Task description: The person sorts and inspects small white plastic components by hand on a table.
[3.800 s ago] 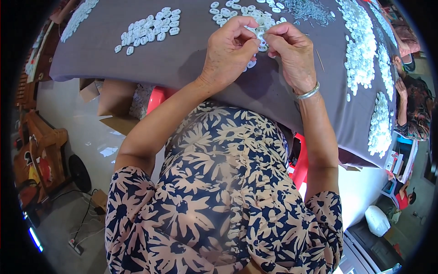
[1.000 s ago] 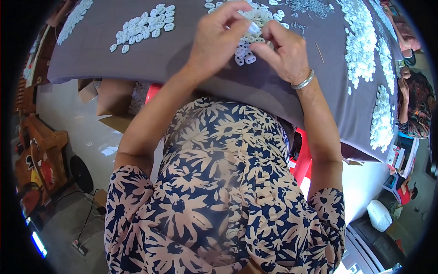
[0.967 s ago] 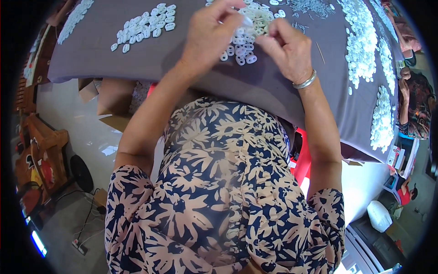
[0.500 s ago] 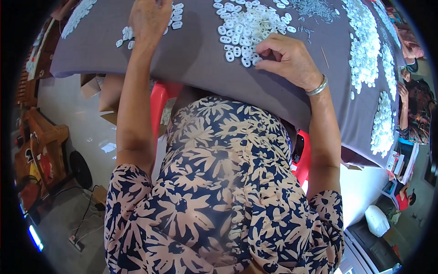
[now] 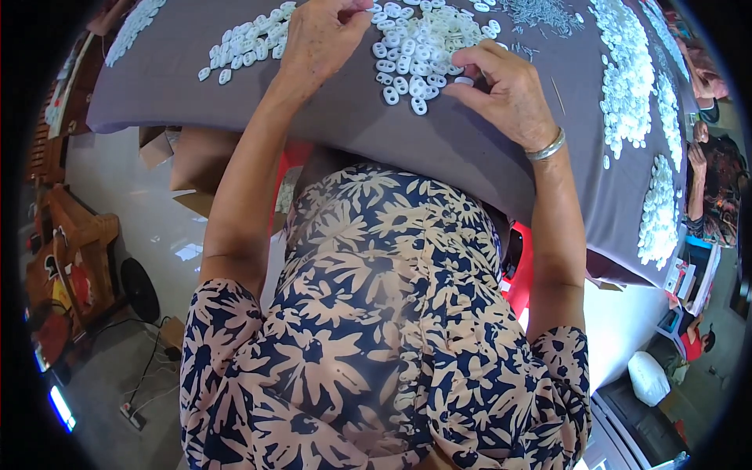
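My left hand [image 5: 325, 43] is over the table at the top edge, fingers closed in a pinch beside the middle pile. Whatever lies between its fingertips is hidden. At the right side of that pile [image 5: 427, 51] of small white oval plastic pieces with two holes, my right hand [image 5: 505, 94] is curled. A white plastic piece [image 5: 464, 80] sits edge-on between its thumb and fingers. Left of my left hand lies a smaller group of the same white pieces [image 5: 254, 37], loosely lined up. A bracelet [image 5: 547, 146] circles my right wrist.
Small grey metal pins [image 5: 542, 16] lie beyond the middle pile. A thin wooden stick [image 5: 558, 95] rests right of my right hand. Larger heaps of white pieces [image 5: 627, 86] spread along the right of the grey-brown tablecloth [image 5: 337, 110]. Another person's hand [image 5: 697, 157] shows at the far right.
My left hand has moved right, from the left group to the middle pile. My right hand has drawn slightly up and right from the pile's near edge, with a white piece at its fingers.
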A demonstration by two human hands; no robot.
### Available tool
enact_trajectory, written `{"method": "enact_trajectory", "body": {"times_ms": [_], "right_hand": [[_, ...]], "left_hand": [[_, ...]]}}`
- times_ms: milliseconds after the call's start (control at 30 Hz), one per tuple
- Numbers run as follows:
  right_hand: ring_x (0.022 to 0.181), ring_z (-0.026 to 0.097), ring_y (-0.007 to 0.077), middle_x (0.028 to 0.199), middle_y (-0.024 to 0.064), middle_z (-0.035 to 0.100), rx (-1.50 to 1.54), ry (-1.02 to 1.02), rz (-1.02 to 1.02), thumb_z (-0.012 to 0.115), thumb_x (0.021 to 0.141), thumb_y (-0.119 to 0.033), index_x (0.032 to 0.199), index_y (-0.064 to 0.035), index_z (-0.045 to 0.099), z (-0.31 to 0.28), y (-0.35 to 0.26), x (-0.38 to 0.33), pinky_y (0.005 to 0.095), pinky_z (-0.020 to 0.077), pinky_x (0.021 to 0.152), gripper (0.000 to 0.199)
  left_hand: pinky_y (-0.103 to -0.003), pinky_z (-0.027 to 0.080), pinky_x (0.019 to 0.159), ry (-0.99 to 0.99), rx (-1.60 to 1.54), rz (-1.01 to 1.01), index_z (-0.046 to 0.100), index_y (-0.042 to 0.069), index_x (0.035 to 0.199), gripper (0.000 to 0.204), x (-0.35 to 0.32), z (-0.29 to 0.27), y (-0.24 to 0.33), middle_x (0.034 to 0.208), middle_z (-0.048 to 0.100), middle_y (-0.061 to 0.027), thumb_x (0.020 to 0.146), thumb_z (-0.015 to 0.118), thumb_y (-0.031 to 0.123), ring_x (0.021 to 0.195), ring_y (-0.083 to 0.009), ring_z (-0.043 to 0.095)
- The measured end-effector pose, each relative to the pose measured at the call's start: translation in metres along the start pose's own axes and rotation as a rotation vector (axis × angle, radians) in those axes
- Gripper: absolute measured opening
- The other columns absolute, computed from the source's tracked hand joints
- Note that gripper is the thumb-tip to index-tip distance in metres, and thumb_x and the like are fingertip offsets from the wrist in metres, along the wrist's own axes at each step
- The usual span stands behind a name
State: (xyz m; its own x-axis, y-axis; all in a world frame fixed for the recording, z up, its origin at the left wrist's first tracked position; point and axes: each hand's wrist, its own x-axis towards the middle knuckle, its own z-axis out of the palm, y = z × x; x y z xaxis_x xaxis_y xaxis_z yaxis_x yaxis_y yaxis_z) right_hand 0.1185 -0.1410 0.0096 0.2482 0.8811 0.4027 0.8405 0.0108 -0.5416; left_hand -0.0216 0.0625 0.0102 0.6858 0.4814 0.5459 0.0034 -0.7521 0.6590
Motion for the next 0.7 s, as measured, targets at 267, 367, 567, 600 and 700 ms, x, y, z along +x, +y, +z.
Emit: {"method": "enact_trajectory", "body": {"times_ms": [267, 367, 567, 600, 700], "right_hand": [[0.072, 0.060, 0.0247, 0.080, 0.0058, 0.058, -0.174, -0.001, -0.129, 0.072, 0.074, -0.013, 0.086, -0.0059, 0.062, 0.029, -0.020, 0.005, 0.0347, 0.0487, 0.063, 0.018], [0.071, 0.060, 0.0249, 0.079, 0.0067, 0.058, -0.183, 0.012, -0.121, 0.070, 0.074, -0.011, 0.084, -0.0054, 0.062, 0.032, -0.016, 0.007, 0.0343, 0.0489, 0.063, 0.013], [0.067, 0.060, 0.0140, 0.077, 0.0058, 0.062, 0.012, 0.066, 0.016, 0.066, 0.079, -0.006, 0.086, -0.0038, 0.063, 0.024, -0.012, 0.006, 0.0261, 0.0478, 0.062, 0.008], [0.068, 0.060, 0.0099, 0.078, 0.0041, 0.064, 0.071, 0.092, 0.059, 0.065, 0.082, -0.006, 0.089, -0.0032, 0.064, 0.021, -0.012, 0.007, 0.0235, 0.0474, 0.062, 0.007], [0.074, 0.059, 0.0058, 0.083, 0.0012, 0.066, 0.343, 0.133, 0.173, 0.062, 0.088, -0.007, 0.093, -0.0014, 0.065, 0.020, 0.003, 0.002, 0.0207, 0.0467, 0.064, 0.008]], "left_hand": [[-0.028, 0.047, 0.061, -0.109, -0.113, -0.034, 0.062, -0.002, 0.088, 0.009, -0.005, 0.009, 0.024, 0.078, 0.061, -0.0105, 0.080, 0.061, 0.003, 0.067, -0.0176, 0.059], [-0.028, 0.047, 0.061, -0.166, -0.157, -0.018, 0.062, -0.002, 0.090, 0.011, -0.006, 0.013, 0.029, 0.080, 0.062, -0.0105, 0.081, 0.061, 0.004, 0.067, -0.0166, 0.059], [-0.026, 0.047, 0.060, -0.126, -0.377, 0.180, 0.062, -0.001, 0.094, 0.012, -0.005, 0.023, 0.023, 0.078, 0.063, -0.0079, 0.083, 0.060, 0.002, 0.067, -0.0123, 0.058], [-0.024, 0.047, 0.059, -0.039, -0.541, 0.429, 0.060, -0.001, 0.098, 0.014, -0.005, 0.026, 0.014, 0.077, 0.063, -0.0065, 0.084, 0.060, 0.001, 0.067, -0.0106, 0.057], [-0.021, 0.046, 0.068, -0.268, -0.261, 0.005, 0.063, 0.003, 0.108, 0.021, -0.014, 0.022, 0.026, 0.088, 0.065, -0.0022, 0.088, 0.061, 0.007, 0.078, -0.0071, 0.058]]}}
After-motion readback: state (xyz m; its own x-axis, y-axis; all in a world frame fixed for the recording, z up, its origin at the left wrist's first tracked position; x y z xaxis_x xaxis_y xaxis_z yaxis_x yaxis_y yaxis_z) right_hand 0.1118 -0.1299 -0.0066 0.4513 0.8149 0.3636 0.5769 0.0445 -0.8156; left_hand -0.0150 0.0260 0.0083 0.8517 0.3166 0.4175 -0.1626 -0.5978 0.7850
